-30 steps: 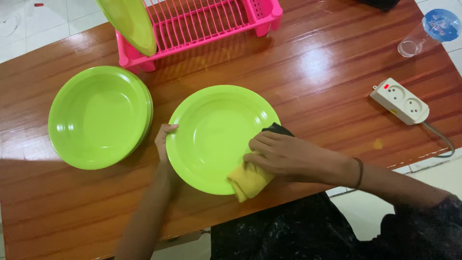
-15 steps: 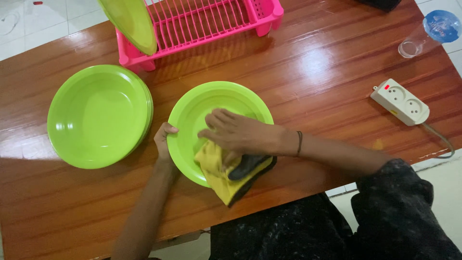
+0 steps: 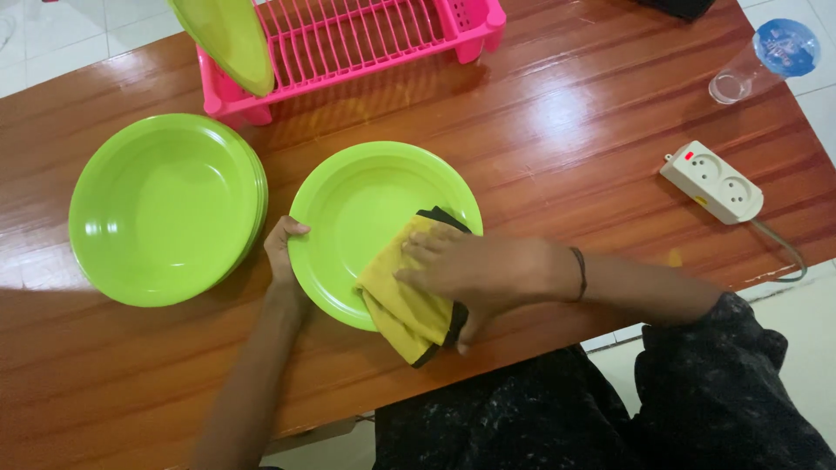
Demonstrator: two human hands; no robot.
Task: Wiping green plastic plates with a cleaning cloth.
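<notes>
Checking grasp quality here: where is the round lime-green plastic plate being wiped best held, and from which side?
Best at the bare left rim of the round lime-green plastic plate, from the left, where the left hand pinches it; the yellow cloth covers the right rim.

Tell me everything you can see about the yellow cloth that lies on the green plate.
The yellow cloth looks soft, like microfibre, with a black edge or underside showing at its top and lower right. It is folded or bunched and lies over the lower right part of the green plate, hanging past the rim onto the wooden table. The right hand presses flat on it, fingers spread, thumb under its lower edge. The left hand grips the plate's left rim, not the cloth.
</notes>
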